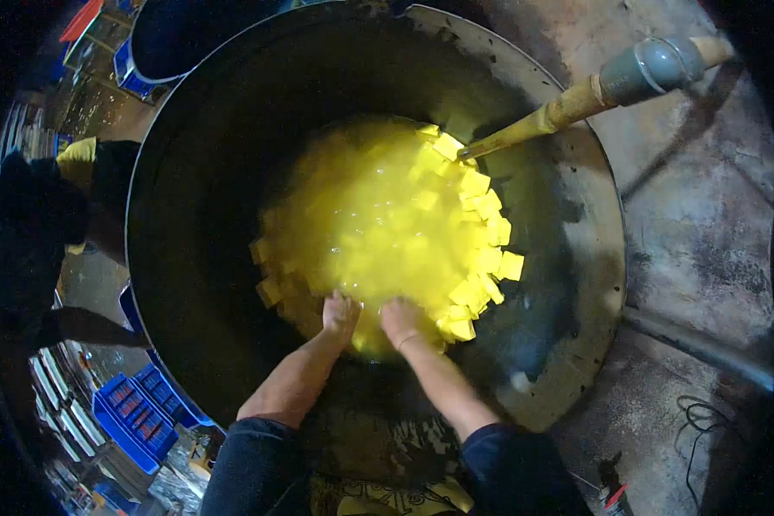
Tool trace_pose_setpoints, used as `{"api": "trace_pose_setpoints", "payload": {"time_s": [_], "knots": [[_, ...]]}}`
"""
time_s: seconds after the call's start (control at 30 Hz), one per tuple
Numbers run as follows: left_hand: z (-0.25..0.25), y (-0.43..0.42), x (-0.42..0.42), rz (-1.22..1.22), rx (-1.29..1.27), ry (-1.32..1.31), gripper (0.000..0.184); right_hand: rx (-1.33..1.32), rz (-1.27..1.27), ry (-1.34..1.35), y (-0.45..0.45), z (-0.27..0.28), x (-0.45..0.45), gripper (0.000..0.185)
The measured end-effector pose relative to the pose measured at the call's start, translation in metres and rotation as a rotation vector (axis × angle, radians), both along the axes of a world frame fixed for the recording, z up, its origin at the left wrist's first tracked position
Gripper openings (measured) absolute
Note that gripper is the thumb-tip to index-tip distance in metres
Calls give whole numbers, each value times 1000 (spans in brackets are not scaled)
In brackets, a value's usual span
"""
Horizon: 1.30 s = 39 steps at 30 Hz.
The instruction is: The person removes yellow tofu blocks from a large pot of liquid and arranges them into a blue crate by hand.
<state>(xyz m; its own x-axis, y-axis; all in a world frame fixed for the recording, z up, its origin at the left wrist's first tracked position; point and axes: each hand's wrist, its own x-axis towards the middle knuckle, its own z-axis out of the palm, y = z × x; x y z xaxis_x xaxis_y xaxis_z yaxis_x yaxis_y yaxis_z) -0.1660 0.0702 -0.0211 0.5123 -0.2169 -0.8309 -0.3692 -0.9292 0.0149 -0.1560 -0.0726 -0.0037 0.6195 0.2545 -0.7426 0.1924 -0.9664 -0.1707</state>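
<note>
A huge dark metal wok (206, 224) fills the middle of the view. In its bottom lies cloudy yellow liquid (353, 198) with many square yellow blocks (488, 260), piled out of the liquid along the right side and partly sunk elsewhere. My left hand (341, 314) is at the near edge of the liquid, its fingers curled; what they hold, if anything, is hidden. Close to its right, my right hand (398, 320) is over the liquid's near edge, near the right-hand pile. Motion blurs its fingers.
A thick bamboo pole (568, 105) with a grey wrapped joint slants into the wok from the upper right. At left stand a person in dark clothes (39, 232) and blue crates (138, 413). A pipe (701, 344) and black cable (697, 421) are at right.
</note>
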Motion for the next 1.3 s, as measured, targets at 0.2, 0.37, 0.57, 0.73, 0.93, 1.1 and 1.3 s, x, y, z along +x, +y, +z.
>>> {"api": "trace_pose_setpoints", "payload": {"time_s": [0.2, 0.37, 0.57, 0.73, 0.93, 1.1, 1.3], "knots": [[-20, 8, -15, 143, -112, -106, 20, 170, -32, -199, -26, -47, -35, 31], [-6, -27, 50, -182, -284, -86, 24, 442, -179, 277, -78, -10, 76, 48], [-3, -96, 105, 161, -469, -524, 29, 115, -563, 147, -81, 17, 225, 50], [-51, -106, 116, 187, -486, -67, 31, 421, -1056, -109, -63, -84, 221, 53], [-28, -63, 132, 518, -1035, -79, 33, 771, -735, -182, -81, -98, 208, 38], [-11, -30, 139, 1509, -1400, 242, 31, 856, -451, 59, -87, 6, 205, 33], [-14, -40, 147, 2138, -1906, 393, 29, 934, -749, 239, -48, 41, 189, 30]]}}
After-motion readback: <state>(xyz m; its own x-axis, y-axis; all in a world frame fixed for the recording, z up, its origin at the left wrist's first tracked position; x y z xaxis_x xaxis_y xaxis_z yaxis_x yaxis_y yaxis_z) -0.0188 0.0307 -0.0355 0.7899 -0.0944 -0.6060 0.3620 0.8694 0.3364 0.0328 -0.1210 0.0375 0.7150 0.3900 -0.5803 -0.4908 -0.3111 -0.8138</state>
